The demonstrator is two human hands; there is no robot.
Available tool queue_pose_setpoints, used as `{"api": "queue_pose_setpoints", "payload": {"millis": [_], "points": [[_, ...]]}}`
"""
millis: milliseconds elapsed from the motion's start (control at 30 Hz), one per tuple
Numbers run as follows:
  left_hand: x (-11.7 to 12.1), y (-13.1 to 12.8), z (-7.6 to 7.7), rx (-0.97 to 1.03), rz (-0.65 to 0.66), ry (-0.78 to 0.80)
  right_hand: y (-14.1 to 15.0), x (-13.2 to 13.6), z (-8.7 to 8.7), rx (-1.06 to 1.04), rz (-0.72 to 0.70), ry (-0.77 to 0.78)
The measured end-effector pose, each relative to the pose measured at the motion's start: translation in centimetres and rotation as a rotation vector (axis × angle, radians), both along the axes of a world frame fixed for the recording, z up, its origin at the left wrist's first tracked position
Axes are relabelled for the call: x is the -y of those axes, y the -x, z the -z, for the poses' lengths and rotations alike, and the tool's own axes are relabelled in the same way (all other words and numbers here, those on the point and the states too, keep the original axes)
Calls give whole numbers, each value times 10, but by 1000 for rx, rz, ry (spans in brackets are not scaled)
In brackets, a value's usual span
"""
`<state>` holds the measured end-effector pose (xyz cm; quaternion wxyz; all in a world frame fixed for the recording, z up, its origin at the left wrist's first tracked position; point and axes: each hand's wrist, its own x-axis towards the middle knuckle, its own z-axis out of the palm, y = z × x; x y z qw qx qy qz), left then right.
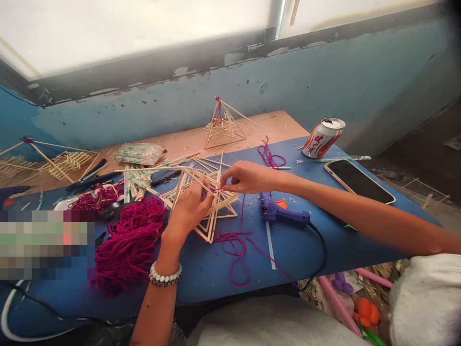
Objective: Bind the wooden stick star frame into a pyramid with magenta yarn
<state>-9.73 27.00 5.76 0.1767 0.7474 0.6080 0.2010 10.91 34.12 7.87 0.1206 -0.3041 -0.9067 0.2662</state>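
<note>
Bamboo sticks of the pyramid frame [208, 231] sat clasped in the left hand [187, 214], the longest slanting toward the upper left of the view. The right hand [248, 177] reached in from the right, nearer the frame's right side, pinching one stick with its fingertips [222, 181] above the blue table [216, 269].

The left hand [187, 211] rises from below, the left wrist [167, 245] bent a little, and its fingers [201, 202] are curled. The right arm [360, 206] reaches across from the right side — long and nearly straight — and the right hand [248, 177] pinches with its fingertips [225, 180] — very near the left hand.
</note>
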Motion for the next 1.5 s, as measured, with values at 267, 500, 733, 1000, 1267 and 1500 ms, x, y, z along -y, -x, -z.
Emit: {"api": "queue_pose_setpoints", "payload": {"millis": [267,500,733,1000,1267,1500], "points": [[-4,4,6,-106,-40,38,-1,7,-3,65,27,-79],[-6,-3,6,-314,-114,40,-1,15,-4,200,-11,-214],[-6,-2,3,-273,-118,75,1,14,-8,161,-39,-102],[0,-2,-1,-10,-16,1,-2,13,-5,114,62,-130],[-1,1,0,-50,7,27,1,15,-2,185,46,-225],[0,3,1,-82,58,86,-1,19,-3,198,45,-222]]}}
